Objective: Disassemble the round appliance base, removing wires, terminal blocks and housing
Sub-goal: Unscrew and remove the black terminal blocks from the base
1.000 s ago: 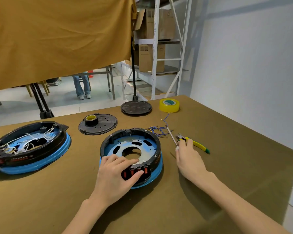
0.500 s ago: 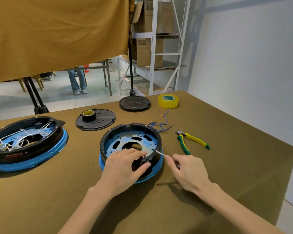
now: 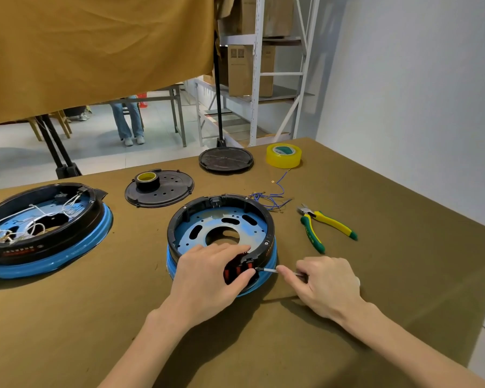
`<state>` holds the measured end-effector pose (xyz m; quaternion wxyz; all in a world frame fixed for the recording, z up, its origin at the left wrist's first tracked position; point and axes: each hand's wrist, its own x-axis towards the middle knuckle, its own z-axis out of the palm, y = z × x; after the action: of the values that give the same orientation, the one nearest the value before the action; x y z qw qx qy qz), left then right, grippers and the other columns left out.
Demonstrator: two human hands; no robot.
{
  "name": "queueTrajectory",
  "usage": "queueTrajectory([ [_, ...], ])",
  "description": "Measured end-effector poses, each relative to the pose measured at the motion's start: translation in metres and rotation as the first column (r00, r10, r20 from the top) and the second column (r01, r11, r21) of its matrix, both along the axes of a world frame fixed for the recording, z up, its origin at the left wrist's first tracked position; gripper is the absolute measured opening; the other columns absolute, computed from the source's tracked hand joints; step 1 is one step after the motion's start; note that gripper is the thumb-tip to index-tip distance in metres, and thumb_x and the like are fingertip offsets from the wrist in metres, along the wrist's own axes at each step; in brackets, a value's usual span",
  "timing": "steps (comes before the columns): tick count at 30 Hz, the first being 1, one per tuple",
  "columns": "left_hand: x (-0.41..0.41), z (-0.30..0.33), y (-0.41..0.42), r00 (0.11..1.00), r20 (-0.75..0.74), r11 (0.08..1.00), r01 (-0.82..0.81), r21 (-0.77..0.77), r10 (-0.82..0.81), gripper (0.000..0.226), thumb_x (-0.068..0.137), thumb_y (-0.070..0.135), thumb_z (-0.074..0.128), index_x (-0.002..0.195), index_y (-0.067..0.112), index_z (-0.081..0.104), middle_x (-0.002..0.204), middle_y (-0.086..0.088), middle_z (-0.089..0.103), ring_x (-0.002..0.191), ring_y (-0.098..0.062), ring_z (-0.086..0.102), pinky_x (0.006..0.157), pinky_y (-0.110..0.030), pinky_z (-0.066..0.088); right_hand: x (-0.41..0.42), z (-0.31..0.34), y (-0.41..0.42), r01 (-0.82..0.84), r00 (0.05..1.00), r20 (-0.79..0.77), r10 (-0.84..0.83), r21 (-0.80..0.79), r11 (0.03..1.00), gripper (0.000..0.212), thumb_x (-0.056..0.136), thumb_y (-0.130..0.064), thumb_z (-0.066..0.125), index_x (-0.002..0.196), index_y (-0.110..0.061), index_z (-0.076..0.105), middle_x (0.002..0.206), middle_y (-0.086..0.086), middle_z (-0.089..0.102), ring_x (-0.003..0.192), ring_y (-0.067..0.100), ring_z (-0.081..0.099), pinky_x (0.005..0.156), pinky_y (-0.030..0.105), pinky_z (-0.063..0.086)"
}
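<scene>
I see my left hand (image 3: 207, 278) gripping the round base (image 3: 221, 239) at mid-table, while my right hand (image 3: 324, 284) pinches a thin screwdriver (image 3: 269, 271), lying level, tip pointing left into the terminal block (image 3: 240, 268).

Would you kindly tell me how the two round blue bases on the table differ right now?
The left base still holds tangled white wires; the middle base shows a bare blue plate. Nothing touches the left base, while the left hand grips the middle base and the right hand pokes a thin tool at it. Both have a black ring above a blue rim.
</scene>
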<state>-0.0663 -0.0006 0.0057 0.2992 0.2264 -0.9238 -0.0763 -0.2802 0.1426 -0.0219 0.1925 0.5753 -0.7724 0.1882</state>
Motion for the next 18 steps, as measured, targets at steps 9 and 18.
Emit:
queueTrajectory([
  [9,0.001,-0.002,-0.002,0.999,-0.04,1.0,-0.008,0.028,0.009,0.043,0.09,0.065,0.054,0.118,0.038,0.07,0.101,0.024,0.074,0.09,0.014,0.05,0.085,-0.005,0.029,-0.002,0.002,-0.001,0.012,0.998,0.057,-0.014,0.031,0.999,0.079,0.096,-0.077,0.014,0.053,-0.023,0.052,0.05,-0.008,0.047,0.05,0.01,0.048,0.05,0.031,0.043],
  [18,0.002,-0.004,-0.001,0.999,-0.042,0.999,0.017,0.044,-0.015,0.043,0.095,0.06,0.051,0.122,0.036,0.072,0.109,0.021,0.075,0.102,0.005,0.065,0.092,-0.01,0.031,0.007,0.008,-0.003,-0.006,0.994,0.109,0.001,0.045,0.999,0.08,0.093,-0.079,0.009,0.057,-0.024,0.055,0.053,-0.007,0.051,0.052,0.008,0.05,0.054,0.024,0.041],
])
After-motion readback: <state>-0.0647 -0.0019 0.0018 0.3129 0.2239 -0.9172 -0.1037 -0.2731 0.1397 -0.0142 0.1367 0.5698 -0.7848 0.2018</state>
